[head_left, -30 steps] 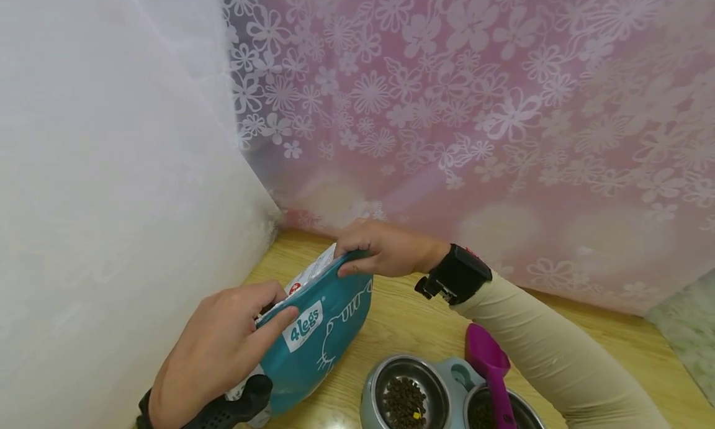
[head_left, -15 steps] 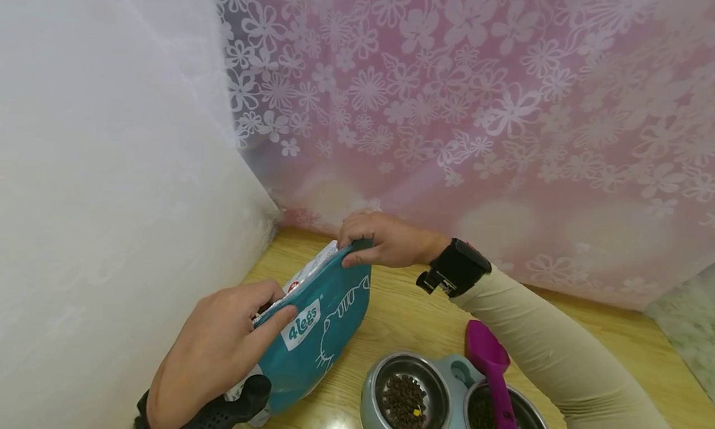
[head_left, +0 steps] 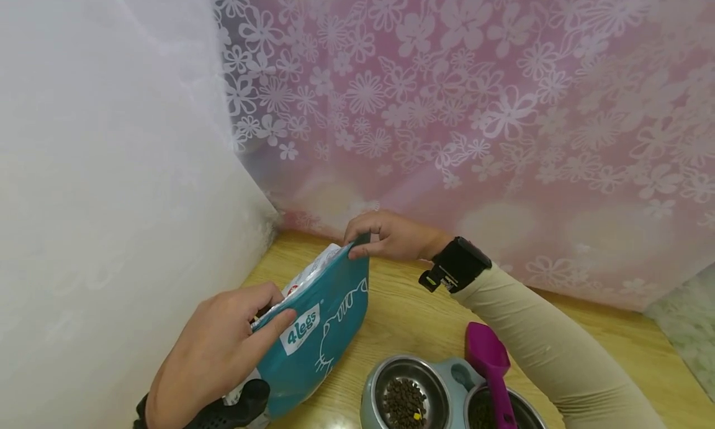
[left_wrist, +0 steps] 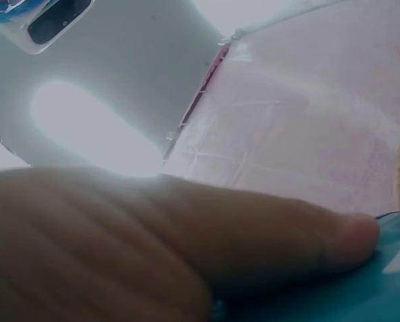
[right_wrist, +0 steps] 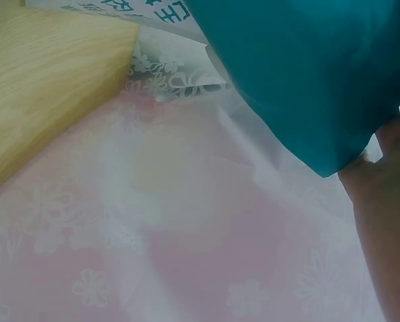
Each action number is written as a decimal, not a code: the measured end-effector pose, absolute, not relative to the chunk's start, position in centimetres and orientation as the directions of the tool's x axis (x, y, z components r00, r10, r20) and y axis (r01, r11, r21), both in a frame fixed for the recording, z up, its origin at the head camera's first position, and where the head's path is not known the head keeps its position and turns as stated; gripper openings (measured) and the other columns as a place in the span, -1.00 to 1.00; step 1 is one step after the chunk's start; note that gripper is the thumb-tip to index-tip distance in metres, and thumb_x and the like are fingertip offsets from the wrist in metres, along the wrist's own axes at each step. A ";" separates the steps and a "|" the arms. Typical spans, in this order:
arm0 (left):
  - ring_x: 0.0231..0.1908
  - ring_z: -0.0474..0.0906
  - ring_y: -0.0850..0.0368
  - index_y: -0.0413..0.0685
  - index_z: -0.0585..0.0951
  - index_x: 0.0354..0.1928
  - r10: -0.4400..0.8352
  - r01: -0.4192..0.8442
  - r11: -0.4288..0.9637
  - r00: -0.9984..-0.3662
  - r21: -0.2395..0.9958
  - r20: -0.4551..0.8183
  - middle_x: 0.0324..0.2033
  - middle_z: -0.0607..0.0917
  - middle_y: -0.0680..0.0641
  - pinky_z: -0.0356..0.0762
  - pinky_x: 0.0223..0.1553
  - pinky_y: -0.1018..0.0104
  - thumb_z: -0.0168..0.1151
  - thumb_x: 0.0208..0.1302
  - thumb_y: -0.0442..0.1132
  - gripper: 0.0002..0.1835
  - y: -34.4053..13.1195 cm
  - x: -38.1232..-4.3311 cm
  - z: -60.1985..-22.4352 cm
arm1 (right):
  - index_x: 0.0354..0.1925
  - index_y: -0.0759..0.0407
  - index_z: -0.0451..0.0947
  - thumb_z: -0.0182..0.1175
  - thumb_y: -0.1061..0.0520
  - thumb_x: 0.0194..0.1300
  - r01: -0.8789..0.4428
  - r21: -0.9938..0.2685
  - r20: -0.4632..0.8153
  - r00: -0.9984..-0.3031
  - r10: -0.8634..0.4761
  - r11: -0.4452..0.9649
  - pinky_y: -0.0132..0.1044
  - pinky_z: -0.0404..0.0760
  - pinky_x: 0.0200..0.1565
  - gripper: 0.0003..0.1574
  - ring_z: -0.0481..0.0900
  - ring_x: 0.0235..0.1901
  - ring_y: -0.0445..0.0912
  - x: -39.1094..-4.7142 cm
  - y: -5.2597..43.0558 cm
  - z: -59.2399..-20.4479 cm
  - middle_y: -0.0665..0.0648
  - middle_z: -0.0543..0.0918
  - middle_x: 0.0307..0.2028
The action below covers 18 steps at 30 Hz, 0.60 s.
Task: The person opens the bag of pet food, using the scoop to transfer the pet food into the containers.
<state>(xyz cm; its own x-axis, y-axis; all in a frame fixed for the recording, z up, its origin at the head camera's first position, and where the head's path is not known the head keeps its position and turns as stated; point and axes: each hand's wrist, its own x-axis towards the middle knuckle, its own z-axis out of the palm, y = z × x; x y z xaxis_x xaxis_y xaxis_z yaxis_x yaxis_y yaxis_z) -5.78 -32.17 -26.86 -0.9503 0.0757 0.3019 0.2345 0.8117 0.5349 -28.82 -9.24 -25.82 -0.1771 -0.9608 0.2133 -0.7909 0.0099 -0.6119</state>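
A teal pet food bag [head_left: 335, 329] marked "4Legs", with a cat outline on its front, stands tilted on the wooden surface. My left hand [head_left: 223, 342] grips the near end of its top edge, thumb on the front and fingers over the mouth. At the far top corner, my right hand [head_left: 391, 235] pinches the rim between thumb and fingers. In the left wrist view the left thumb [left_wrist: 274, 235] lies against the teal bag [left_wrist: 388, 288]. The right wrist view shows the bag's corner [right_wrist: 307, 100] beside the right hand [right_wrist: 388, 174]. The bag's inside is mostly hidden.
A double pet bowl stand [head_left: 367, 395] sits front centre; its left steel bowl holds brown kibble [head_left: 403, 403]. A purple scoop [head_left: 488, 351] lies across the right bowl [head_left: 522, 410]. A pink floral curtain [head_left: 447, 137] hangs behind, a white sheet [head_left: 112, 199] at left.
My right hand has shifted slightly up and right along the bag's rim, and the bag's far corner has straightened. My left hand keeps nearly the same place. Bowls and scoop have not moved.
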 end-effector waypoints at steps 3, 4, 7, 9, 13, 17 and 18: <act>-0.52 0.46 0.44 0.29 0.48 -0.44 0.078 0.236 0.812 -0.950 0.533 0.303 -0.47 0.58 0.36 0.37 -0.57 0.39 0.26 0.26 0.03 -0.82 -32.1 -5.8 -26.9 | -0.12 0.05 0.60 0.21 0.14 0.33 -0.794 -0.608 0.202 -0.175 -0.964 0.017 -0.20 0.47 -0.03 -0.85 0.48 -0.12 -0.10 -28.9 -9.1 -25.8 -0.05 0.58 -0.16; -0.53 0.46 0.44 0.29 0.47 -0.45 0.077 0.237 0.813 -0.950 0.532 0.304 -0.47 0.58 0.36 0.36 -0.57 0.39 0.26 0.26 0.03 -0.81 -32.1 -5.8 -26.9 | -0.10 0.05 0.59 0.20 0.14 0.34 -0.792 -0.610 0.191 -0.189 -0.963 0.034 -0.22 0.48 -0.02 -0.83 0.48 -0.11 -0.10 -29.0 -9.0 -25.8 -0.05 0.58 -0.14; -0.53 0.45 0.43 0.29 0.47 -0.46 0.072 0.235 0.814 -0.948 0.531 0.309 -0.48 0.57 0.37 0.36 -0.57 0.39 0.26 0.26 0.03 -0.80 -32.2 -5.8 -27.0 | -0.07 0.10 0.58 0.18 0.19 0.35 -0.762 -0.641 0.167 -0.252 -0.953 0.090 -0.23 0.49 -0.02 -0.82 0.50 -0.10 -0.06 -29.5 -8.5 -25.9 -0.01 0.57 -0.12; -0.53 0.45 0.44 0.30 0.47 -0.46 0.075 0.237 0.811 -0.949 0.536 0.306 -0.49 0.57 0.37 0.37 -0.56 0.40 0.27 0.25 0.04 -0.80 -32.2 -5.8 -27.0 | -0.09 0.12 0.58 0.17 0.24 0.34 -0.739 -0.663 0.154 -0.286 -0.946 0.116 -0.21 0.50 -0.05 -0.83 0.52 -0.14 -0.01 -29.9 -8.2 -26.1 0.01 0.59 -0.15; -0.52 0.45 0.45 0.30 0.47 -0.47 0.089 0.249 0.807 -0.948 0.535 0.306 -0.50 0.56 0.38 0.37 -0.56 0.41 0.26 0.25 0.06 -0.79 -32.1 -5.8 -27.1 | -0.18 0.13 0.59 0.16 0.25 0.34 -0.720 -0.686 0.146 -0.273 -0.951 0.101 -0.14 0.49 -0.07 -0.89 0.53 -0.19 0.07 -30.7 -7.9 -26.4 0.04 0.62 -0.24; -0.56 0.42 0.43 0.31 0.44 -0.49 0.098 0.272 0.809 -0.937 0.521 0.336 -0.54 0.53 0.38 0.34 -0.58 0.41 0.26 0.26 0.04 -0.77 -32.2 -6.0 -27.1 | -0.14 0.11 0.61 0.12 0.20 0.39 -0.684 -0.724 0.123 -0.258 -0.958 0.091 -0.14 0.47 0.01 -0.86 0.53 -0.11 0.01 -31.2 -7.6 -26.2 0.06 0.63 -0.19; -0.57 0.41 0.41 0.31 0.44 -0.49 0.093 0.270 0.811 -0.935 0.519 0.342 -0.55 0.53 0.38 0.34 -0.58 0.41 0.26 0.26 0.04 -0.77 -32.3 -6.1 -27.1 | -0.11 0.11 0.61 0.09 0.21 0.41 -0.675 -0.731 0.117 -0.267 -0.957 0.099 -0.14 0.45 0.04 -0.83 0.53 -0.07 -0.01 -31.4 -7.5 -26.1 0.07 0.62 -0.16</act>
